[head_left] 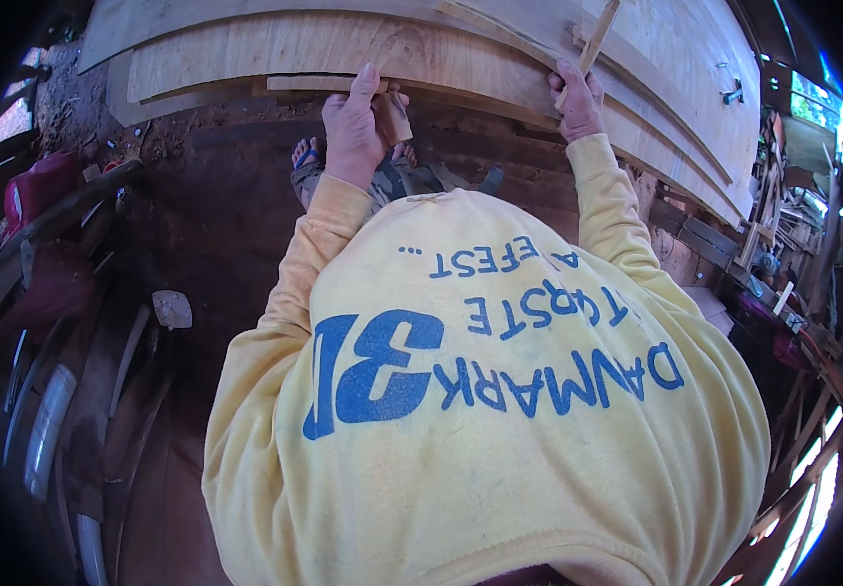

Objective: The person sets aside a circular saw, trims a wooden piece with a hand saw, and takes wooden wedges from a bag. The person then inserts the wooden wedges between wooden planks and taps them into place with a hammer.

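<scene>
My left hand [353, 122] is closed around a small brown wooden block [394, 119], the thumb lying along its top, just off the near edge of the stacked boards. To the right, my right hand [579, 103] grips a thin wooden stick [599, 37] that slants up and away over the boards. Under and beyond both hands lie wide, pale wooden boards [246, 54], layered with uneven edges. A narrow strip of wood [314, 84] sticks out along the near edge beside my left hand.
On the boards at the far right is a small blue-and-metal tool [732, 95]. My foot in a blue-strapped sandal [306, 153] stands on brown ground below. A red container [42, 190] and long pieces of wood crowd the left side; scrap wood [798, 234] piles up at right.
</scene>
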`<state>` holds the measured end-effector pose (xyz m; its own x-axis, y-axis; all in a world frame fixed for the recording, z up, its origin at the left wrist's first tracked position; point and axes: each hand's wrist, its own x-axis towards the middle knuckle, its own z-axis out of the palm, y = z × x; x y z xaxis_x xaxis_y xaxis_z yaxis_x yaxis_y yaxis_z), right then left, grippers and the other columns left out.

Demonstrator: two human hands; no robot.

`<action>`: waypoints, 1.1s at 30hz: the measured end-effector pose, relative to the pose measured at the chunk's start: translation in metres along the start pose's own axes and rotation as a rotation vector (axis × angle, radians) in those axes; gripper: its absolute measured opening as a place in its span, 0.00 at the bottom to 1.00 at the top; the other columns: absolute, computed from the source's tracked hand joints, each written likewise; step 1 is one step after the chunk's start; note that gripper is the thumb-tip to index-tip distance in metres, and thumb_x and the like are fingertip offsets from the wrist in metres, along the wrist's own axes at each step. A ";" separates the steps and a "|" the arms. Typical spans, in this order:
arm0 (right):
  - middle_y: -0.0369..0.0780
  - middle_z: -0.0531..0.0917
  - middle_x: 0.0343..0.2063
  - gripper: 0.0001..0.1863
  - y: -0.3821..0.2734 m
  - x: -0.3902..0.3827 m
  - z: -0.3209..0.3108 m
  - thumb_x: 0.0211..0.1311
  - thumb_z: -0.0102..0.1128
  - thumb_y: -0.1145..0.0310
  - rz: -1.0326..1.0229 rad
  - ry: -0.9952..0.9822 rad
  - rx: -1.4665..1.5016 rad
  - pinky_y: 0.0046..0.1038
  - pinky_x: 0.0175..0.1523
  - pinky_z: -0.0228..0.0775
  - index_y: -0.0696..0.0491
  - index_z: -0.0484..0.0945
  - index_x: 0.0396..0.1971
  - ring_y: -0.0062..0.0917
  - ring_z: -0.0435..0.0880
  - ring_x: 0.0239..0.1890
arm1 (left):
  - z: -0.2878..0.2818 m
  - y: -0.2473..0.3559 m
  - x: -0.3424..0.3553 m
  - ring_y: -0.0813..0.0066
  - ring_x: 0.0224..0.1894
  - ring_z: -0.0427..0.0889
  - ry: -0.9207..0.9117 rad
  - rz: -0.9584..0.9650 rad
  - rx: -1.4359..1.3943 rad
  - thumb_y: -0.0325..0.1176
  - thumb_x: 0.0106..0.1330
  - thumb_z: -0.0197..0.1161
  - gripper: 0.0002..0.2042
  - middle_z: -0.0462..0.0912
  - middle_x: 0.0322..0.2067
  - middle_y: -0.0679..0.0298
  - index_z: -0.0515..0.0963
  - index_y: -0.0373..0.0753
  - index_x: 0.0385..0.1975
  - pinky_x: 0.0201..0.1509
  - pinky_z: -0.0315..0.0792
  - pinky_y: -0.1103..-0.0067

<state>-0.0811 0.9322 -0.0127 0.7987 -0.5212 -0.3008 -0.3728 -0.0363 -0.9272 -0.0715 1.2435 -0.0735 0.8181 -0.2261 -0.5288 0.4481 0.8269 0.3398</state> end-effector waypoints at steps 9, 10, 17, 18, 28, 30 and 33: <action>0.34 0.78 0.23 0.15 0.002 0.003 -0.005 0.57 0.68 0.58 0.017 -0.017 0.017 0.17 0.26 0.65 0.53 0.77 0.35 0.14 0.73 0.23 | -0.012 0.000 0.004 0.69 0.27 0.84 -0.087 0.046 0.074 0.30 0.65 0.67 0.07 0.84 0.30 0.57 0.81 0.33 0.34 0.31 0.82 0.74; 0.34 0.78 0.23 0.15 0.002 0.004 -0.006 0.57 0.68 0.58 0.028 -0.027 0.020 0.17 0.26 0.65 0.53 0.77 0.35 0.14 0.74 0.23 | -0.013 0.001 0.004 0.69 0.27 0.84 -0.102 0.040 0.073 0.30 0.65 0.67 0.07 0.84 0.30 0.57 0.81 0.33 0.34 0.31 0.82 0.75; 0.34 0.78 0.22 0.16 -0.002 0.006 -0.009 0.58 0.68 0.57 0.059 -0.041 0.011 0.17 0.24 0.63 0.53 0.76 0.35 0.14 0.73 0.21 | -0.015 0.000 0.006 0.68 0.27 0.85 -0.112 0.029 0.101 0.30 0.66 0.66 0.07 0.85 0.30 0.55 0.81 0.32 0.34 0.31 0.81 0.76; 0.34 0.78 0.22 0.16 -0.003 0.006 -0.010 0.58 0.68 0.57 0.056 -0.035 0.008 0.17 0.24 0.63 0.53 0.76 0.35 0.14 0.73 0.21 | -0.016 0.001 0.005 0.68 0.27 0.85 -0.117 0.025 0.111 0.30 0.66 0.66 0.07 0.85 0.30 0.55 0.81 0.31 0.34 0.30 0.81 0.76; 0.35 0.76 0.20 0.14 -0.005 0.006 0.000 0.59 0.66 0.57 0.024 -0.035 0.006 0.18 0.19 0.60 0.51 0.74 0.33 0.16 0.71 0.17 | -0.018 -0.004 0.009 0.69 0.26 0.83 -0.121 0.085 0.143 0.29 0.65 0.64 0.06 0.84 0.29 0.56 0.81 0.32 0.35 0.29 0.79 0.77; 0.35 0.75 0.20 0.14 -0.005 0.004 0.000 0.60 0.65 0.57 0.004 -0.025 0.008 0.18 0.17 0.56 0.50 0.74 0.34 0.16 0.69 0.16 | -0.012 -0.001 0.004 0.70 0.25 0.83 -0.100 0.025 0.121 0.29 0.65 0.64 0.06 0.84 0.28 0.57 0.80 0.33 0.33 0.28 0.79 0.78; 0.35 0.76 0.19 0.14 -0.010 0.001 0.002 0.59 0.67 0.58 0.106 -0.051 0.012 0.19 0.21 0.63 0.52 0.74 0.32 0.17 0.72 0.18 | -0.001 0.003 -0.003 0.70 0.25 0.83 -0.016 0.010 0.126 0.31 0.65 0.65 0.06 0.84 0.28 0.58 0.80 0.34 0.33 0.28 0.80 0.77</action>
<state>-0.0759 0.9335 -0.0037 0.7785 -0.4771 -0.4077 -0.4510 0.0266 -0.8921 -0.0728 1.2468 -0.0717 0.8281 -0.2274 -0.5124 0.4808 0.7582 0.4404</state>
